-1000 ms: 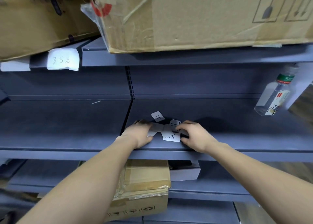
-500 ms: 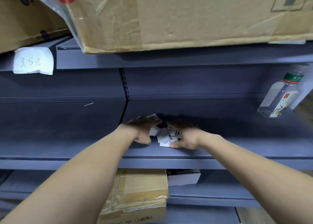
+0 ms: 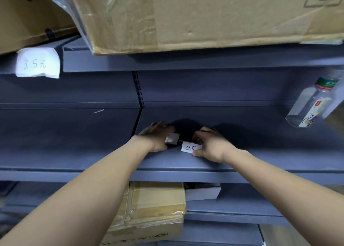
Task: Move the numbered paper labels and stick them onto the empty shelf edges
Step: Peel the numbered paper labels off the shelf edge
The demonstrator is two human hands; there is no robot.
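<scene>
A person's two hands work at the centre of the frame on a bare grey shelf [image 3: 74, 158]. The right hand [image 3: 214, 145] pinches a white label marked 05 [image 3: 190, 148] between thumb and curled fingers, the paper lying low over the shelf surface; whether it touches the metal cannot be told. Just to its left, the left hand [image 3: 158, 135] curls over a second label [image 3: 172, 138]. Most of that slip is hidden beneath the palm, and only a single pen stroke of its number shows. A thin pale edge between the two labels may be further paper, too small to make out.

Above, a large cardboard box [image 3: 204, 16] overhangs the upper shelf and is cut off by the top edge, with crinkled clear plastic [image 3: 74, 7] hanging at its left corner. At upper left a handwritten tag reading 3.5 [image 3: 38, 63] is stuck on a shelf edge. A clear bottle [image 3: 312, 106] with a green cap leans at the right edge. Below the forearms sit a taped carton [image 3: 154, 208] and a small grey box [image 3: 202, 192], both partly hidden.
</scene>
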